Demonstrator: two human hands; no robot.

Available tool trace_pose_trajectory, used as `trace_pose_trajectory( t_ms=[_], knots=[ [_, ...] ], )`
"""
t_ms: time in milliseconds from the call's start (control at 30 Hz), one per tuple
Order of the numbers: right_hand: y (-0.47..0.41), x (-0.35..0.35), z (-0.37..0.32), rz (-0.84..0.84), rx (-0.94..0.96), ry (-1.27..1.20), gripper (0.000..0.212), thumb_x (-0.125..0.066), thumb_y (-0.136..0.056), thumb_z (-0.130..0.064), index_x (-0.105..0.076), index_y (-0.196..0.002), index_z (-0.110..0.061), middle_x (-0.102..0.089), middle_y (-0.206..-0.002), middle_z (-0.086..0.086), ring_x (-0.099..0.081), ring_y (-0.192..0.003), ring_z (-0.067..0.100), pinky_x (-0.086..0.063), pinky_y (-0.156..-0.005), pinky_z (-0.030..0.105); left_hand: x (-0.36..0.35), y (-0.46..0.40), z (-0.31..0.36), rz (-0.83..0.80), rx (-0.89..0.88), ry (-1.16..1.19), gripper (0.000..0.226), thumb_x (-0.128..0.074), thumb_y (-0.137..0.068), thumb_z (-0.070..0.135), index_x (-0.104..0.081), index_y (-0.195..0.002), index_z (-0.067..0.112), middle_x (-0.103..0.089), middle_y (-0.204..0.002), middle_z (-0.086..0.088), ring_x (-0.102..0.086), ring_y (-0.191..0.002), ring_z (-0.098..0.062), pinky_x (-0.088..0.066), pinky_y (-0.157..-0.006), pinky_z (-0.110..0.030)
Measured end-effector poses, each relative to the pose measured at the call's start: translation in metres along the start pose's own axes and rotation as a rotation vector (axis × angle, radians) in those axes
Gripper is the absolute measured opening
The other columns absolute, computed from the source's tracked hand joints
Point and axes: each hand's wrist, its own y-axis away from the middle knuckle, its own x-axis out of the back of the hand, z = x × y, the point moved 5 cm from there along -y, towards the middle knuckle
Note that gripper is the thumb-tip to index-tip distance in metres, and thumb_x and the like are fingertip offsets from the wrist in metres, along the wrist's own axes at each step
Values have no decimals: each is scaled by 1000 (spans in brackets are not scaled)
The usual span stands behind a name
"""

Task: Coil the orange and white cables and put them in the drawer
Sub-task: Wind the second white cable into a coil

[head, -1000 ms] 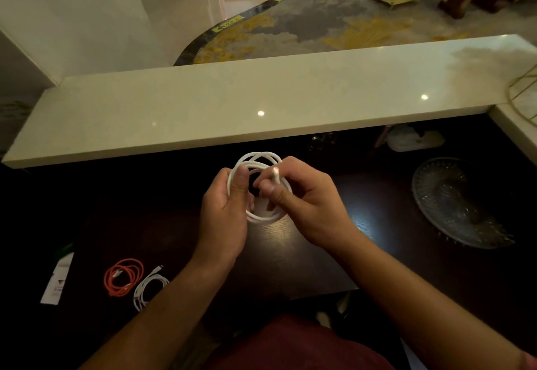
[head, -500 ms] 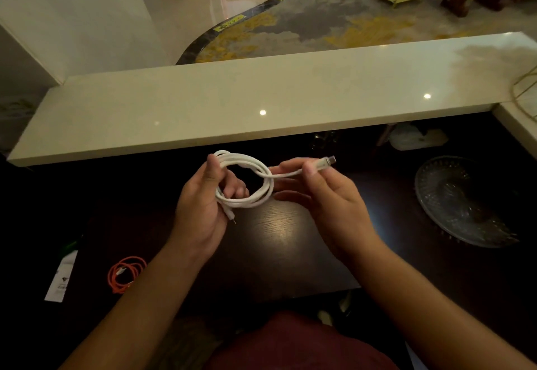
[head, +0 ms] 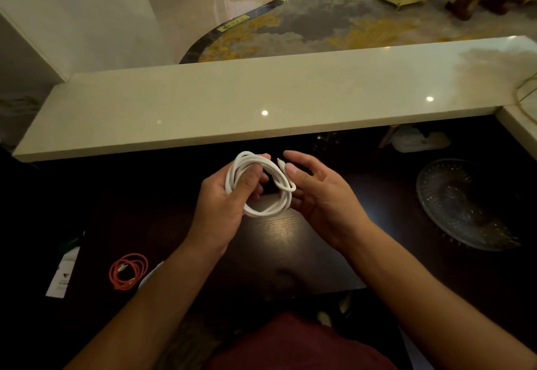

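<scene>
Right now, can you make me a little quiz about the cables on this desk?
1. True or false: the left hand holds the coiled white cable up off the dark desk.
2. Which colour is the coiled cable lying on the desk near the left forearm: A) blue, B) orange, C) green?
3. Fill in: the glass dish sits to the person's ____.

Key
1. True; the thumb passes through the coil.
2. B, the orange cable.
3. Right.
</scene>
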Motion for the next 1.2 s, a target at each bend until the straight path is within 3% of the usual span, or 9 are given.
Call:
trace_pose_trajectory(
  t_ms=[100,233,367,467,533,667,800,933,1200],
  knots=[
    [1,3,-2,20,72,106,12,-62,-97,-14,-67,-105,-6,-72,-84,11,-70,-71,20,-58,-66,30,-1,1,0,15,-3,-28,30,-62,-90,37,-76,-110,21,-74,-87,2,-65,-78,-10,-53,-72,-22],
    [6,-1,-9,-53,121,271,32,-49,-105,-23,-72,-117,-3,-75,-109,20,-71,-103,37,-56,-90,44,4,-2,-7,133,14,-3,20,-63,-97,25,-77,-108,16,-78,-100,-5,-72,-94,-27,-55,-78,-33],
    [11,-6,-7,-158,184,505,33,-69,-93,-7,-67,-125,-9,-74,-116,11,-71,-110,26,-57,-99,43,6,-1,-9,176,-1,-53,19,-60,-99,22,-75,-108,15,-78,-100,-1,-73,-96,-17,-54,-79,-24],
    [9,-6,1,-135,224,656,23,-70,-93,-13,-72,-116,-12,-77,-104,0,-72,-100,13,-57,-93,40,2,0,-5,196,-7,-45,17,-58,-100,18,-74,-94,17,-77,-85,6,-73,-84,-7,-53,-72,-16],
    [8,-7,1,-134,221,646,15,-66,-97,-13,-76,-109,-10,-77,-95,1,-71,-91,9,-55,-86,31,2,0,-3,210,-11,-35,20,-58,-101,20,-72,-86,21,-76,-79,4,-72,-78,-8,-54,-70,-19],
    [7,-1,0,-149,159,480,17,-61,-99,-7,-71,-112,-2,-76,-102,16,-73,-97,31,-57,-90,41,3,-1,-4,136,-4,-85,19,-57,-101,27,-73,-93,22,-73,-80,0,-70,-74,-14,-54,-67,-25],
    [7,4,2,-63,118,345,18,-65,-95,-1,-68,-112,-1,-76,-99,19,-74,-90,25,-60,-84,36,1,0,-8,-3,74,-175,25,-53,-104,27,-70,-90,15,-65,-71,1,-60,-57,-14,-45,-49,-28],
    [5,3,7,-42,68,192,17,-64,-94,0,-67,-110,-2,-76,-95,17,-74,-90,28,-59,-89,42,2,0,-7,44,64,-152,23,-56,-102,25,-66,-82,19,-60,-64,4,-55,-57,-10,-43,-52,-22],
    [6,-3,12,-227,-17,420,12,-63,-97,-10,-75,-99,-6,-70,-92,11,-63,-88,27,-54,-87,49,-3,0,0,58,74,-51,30,-55,-102,26,-61,-73,24,-53,-56,13,-49,-51,0,-40,-52,-12]
  ],
)
